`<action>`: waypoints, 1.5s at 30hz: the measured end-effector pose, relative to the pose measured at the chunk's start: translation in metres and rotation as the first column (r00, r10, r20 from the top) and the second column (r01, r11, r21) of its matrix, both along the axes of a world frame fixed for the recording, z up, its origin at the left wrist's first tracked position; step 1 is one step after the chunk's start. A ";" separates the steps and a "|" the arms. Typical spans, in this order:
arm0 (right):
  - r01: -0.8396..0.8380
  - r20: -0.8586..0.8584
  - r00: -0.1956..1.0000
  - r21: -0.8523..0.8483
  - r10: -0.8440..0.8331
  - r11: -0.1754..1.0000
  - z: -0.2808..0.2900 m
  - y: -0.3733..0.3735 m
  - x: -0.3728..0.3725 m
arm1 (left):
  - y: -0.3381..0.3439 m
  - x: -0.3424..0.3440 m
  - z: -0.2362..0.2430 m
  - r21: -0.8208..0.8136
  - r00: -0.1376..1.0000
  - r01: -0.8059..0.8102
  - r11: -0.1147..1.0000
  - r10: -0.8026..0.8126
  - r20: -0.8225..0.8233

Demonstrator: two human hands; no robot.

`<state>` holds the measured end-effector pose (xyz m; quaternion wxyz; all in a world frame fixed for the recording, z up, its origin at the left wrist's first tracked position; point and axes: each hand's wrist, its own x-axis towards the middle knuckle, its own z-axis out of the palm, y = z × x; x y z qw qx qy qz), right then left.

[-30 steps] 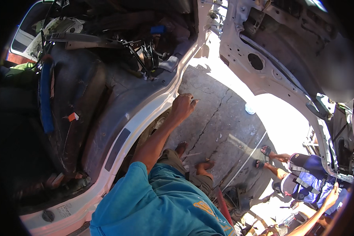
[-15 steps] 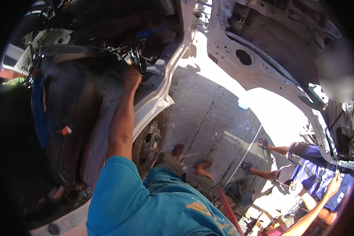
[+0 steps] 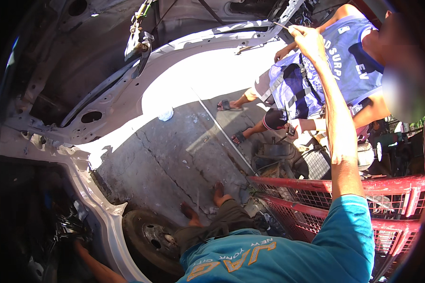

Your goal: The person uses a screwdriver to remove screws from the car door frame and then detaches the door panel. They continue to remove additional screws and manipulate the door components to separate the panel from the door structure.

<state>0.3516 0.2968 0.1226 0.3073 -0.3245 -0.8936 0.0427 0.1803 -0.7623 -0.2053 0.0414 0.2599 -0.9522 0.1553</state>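
My right arm reaches forward past a co-worker. My right hand (image 3: 309,41) is closed on a thin rod-like piece (image 3: 280,25) whose tip points to the end of a pale metal car body panel (image 3: 212,35). What kind of piece it is cannot be made out. At the lower left, my left hand (image 3: 75,241) is in the dark car interior, against a bundle of black wires (image 3: 67,227). Shadow hides its fingers.
The co-worker in a blue sleeveless jersey (image 3: 337,52) sits close on the right, a slim tool (image 3: 288,113) in one hand. A red mesh-sided metal frame (image 3: 307,185) stands beside me. A wheel (image 3: 153,240) is near my legs. A pale bar (image 3: 224,134) lies across the concrete.
My view has swung to the right, so the car interior and my left hand sit farther left. My right arm now shows almost whole, with the thin piece still in its hand.
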 end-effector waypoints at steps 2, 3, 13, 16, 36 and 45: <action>-0.035 0.034 0.999 0.048 0.034 0.998 -0.001 0.015 0.005 | 0.008 0.005 0.007 -0.001 0.999 -0.015 1.000 0.015 -0.035; -0.002 0.068 0.998 0.020 0.000 1.000 0.000 0.012 0.004 | 0.010 0.011 0.010 -0.002 0.998 -0.029 1.000 0.028 -0.057; -0.021 0.030 0.999 0.000 0.021 1.000 0.003 -0.004 -0.001 | 0.106 0.088 -0.007 -0.033 0.880 0.248 0.968 -0.240 -0.409; -0.012 -0.018 1.000 0.022 0.012 1.000 -0.003 0.011 0.011 | 0.286 0.123 0.005 0.549 0.824 0.401 0.733 -0.028 -0.566; -0.041 -0.060 0.997 0.093 0.047 0.995 -0.005 -0.007 0.000 | 0.902 0.081 0.254 0.706 0.691 0.007 -0.709 -0.507 -0.516; -0.077 0.060 0.995 0.020 0.075 0.997 0.003 -0.009 -0.003 | 0.966 0.033 0.223 0.483 0.284 0.720 -0.497 -0.424 -0.860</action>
